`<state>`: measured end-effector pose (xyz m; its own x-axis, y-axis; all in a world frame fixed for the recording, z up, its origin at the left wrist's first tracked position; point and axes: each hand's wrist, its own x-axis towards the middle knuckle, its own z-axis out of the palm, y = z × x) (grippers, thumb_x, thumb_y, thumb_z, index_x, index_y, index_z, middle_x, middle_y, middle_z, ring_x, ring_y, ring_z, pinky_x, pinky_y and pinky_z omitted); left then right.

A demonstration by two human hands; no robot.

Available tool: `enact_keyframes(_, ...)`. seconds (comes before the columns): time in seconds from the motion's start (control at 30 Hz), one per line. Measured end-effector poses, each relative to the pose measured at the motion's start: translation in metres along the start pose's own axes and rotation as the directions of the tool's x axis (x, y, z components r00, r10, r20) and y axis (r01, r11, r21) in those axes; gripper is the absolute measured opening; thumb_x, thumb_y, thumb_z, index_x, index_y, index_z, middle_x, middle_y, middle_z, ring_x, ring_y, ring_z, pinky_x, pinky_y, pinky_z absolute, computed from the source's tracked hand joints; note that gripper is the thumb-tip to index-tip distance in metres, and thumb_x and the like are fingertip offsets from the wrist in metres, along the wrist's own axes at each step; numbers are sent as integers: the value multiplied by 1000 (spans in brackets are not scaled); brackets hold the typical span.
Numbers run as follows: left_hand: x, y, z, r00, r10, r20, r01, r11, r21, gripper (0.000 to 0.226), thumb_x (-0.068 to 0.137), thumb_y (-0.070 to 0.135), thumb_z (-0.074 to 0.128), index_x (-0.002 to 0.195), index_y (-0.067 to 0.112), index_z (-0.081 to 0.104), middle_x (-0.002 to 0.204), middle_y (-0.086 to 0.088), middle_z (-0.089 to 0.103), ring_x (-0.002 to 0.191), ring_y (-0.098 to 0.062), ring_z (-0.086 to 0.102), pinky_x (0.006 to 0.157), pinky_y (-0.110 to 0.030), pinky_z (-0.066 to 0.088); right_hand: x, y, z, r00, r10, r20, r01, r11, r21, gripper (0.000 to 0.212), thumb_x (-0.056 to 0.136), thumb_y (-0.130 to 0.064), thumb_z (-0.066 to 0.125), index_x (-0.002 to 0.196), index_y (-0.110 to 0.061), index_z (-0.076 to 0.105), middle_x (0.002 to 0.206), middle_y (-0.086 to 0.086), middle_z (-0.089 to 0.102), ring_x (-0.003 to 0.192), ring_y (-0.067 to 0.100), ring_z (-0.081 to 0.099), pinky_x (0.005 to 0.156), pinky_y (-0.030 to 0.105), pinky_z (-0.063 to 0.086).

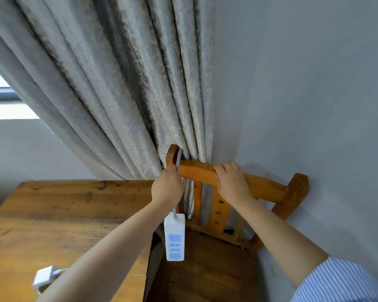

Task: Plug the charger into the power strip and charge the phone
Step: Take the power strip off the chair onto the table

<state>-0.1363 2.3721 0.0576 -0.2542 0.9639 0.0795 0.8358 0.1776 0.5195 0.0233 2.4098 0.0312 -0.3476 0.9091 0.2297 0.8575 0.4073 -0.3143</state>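
A white power strip (175, 236) with blue socket faces hangs upright from its grey cord (179, 159), which runs over the top rail of a wooden chair (266, 186). My left hand (167, 185) is closed around that cord just below the rail's left end. My right hand (230, 177) grips the chair's top rail from above. A white charger (44, 276) with its cable lies on the wooden table (52, 214) at the lower left, partly hidden behind my left forearm. No phone is in view.
The chair stands in the corner against a grey wall (303, 94), close to the table's right edge. A patterned grey curtain (118, 83) hangs behind the chair's back. A window shows at the far left.
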Motion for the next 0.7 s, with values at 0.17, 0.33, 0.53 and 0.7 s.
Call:
enact_keyframes(0.17,33,1,-28,995,-58,-75,61,997,40,27,98,21,31,99,1,50,96,-21,64,81,-35,59,58,-33,37,5,-1,1,999,53,1,-53,999,6,19,89,-15,45,101,-4,56,102,17,58,100,32,48,86,40,37)
enact_keyframes(0.33,55,-2,-48,996,-85,15,82,986,148,17,92,13,37,99,1,48,95,-21,63,82,-35,58,59,-35,40,5,-3,-1,997,0,-72,0,1000,-4,7,83,-4,56,85,1,61,82,22,63,80,37,57,72,42,47)
enact_keyframes(0.53,44,-18,-53,992,-84,95,55,959,278,21,97,9,35,113,3,47,99,-20,64,86,-36,61,57,-35,41,5,-5,3,996,15,-85,-20,999,-51,8,82,-1,54,86,3,59,85,25,61,83,39,55,72,44,44)
enact_keyframes(0.7,24,-35,-68,985,-69,157,17,949,315,20,99,15,32,103,4,48,88,-17,61,68,-26,48,43,-27,29,4,-17,4,994,100,-44,-104,989,-109,20,83,-2,46,101,0,54,105,23,59,102,35,49,86,43,37)
